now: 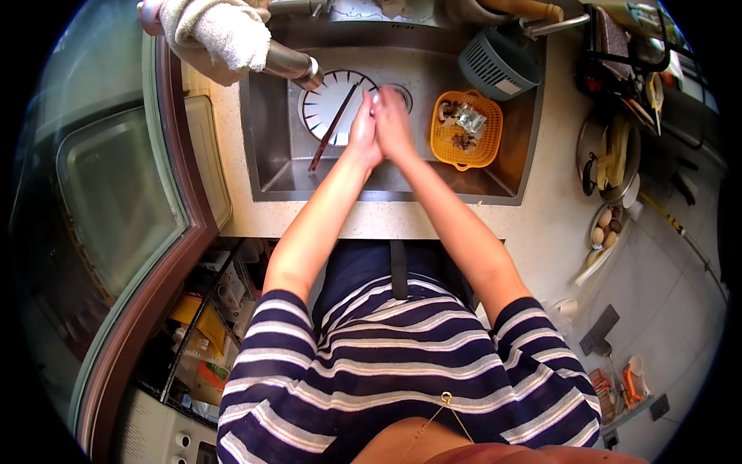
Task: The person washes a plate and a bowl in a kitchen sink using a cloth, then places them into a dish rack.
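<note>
Sink (267, 139): left hand (363, 127) and right hand (393, 124) pressed palm to palm above it, fingers straight and together, holding nothing. Plate (328, 104) and chopsticks (332, 127) lie unwashed inside; orange basket (466, 131) holds scraps.

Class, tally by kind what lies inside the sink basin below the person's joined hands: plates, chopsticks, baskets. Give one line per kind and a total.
White plate with dark rim marks: 1
Dark red chopsticks, lying across the plate: 2
Orange basket holding scraps: 1
Grey basket, tilted at the sink's back corner: 1
Total: 5
</note>
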The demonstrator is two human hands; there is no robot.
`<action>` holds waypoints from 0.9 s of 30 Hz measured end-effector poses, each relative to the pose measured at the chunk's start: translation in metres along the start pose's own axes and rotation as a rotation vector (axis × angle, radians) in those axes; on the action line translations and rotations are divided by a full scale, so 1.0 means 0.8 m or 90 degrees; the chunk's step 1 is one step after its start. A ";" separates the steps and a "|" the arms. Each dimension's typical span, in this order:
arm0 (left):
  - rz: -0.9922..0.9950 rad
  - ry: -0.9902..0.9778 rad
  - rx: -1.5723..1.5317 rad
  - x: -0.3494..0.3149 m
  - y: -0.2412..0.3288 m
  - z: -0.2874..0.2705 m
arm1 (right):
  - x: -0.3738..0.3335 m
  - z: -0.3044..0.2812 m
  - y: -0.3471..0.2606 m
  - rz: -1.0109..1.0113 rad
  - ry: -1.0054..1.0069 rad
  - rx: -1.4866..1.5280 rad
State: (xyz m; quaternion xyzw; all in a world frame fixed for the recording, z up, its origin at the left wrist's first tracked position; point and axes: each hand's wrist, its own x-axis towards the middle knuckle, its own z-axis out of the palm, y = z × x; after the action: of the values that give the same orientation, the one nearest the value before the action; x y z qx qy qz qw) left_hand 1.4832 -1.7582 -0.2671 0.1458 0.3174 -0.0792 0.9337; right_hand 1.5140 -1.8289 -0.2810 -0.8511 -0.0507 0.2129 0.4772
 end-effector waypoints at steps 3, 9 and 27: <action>-0.055 -0.110 -0.043 -0.029 -0.002 0.021 | 0.039 -0.017 0.018 0.102 0.029 0.000; 0.159 0.187 0.103 -0.011 0.020 -0.017 | -0.043 0.014 -0.011 0.156 -0.066 0.192; 0.150 0.154 0.332 -0.047 0.028 -0.088 | -0.029 0.001 0.019 0.335 -0.289 0.506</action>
State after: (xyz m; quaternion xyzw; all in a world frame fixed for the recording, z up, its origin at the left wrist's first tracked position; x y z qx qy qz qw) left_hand 1.4188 -1.7121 -0.2920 0.4244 0.3761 -0.0310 0.8231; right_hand 1.4909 -1.8429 -0.2865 -0.5207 0.1477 0.5073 0.6706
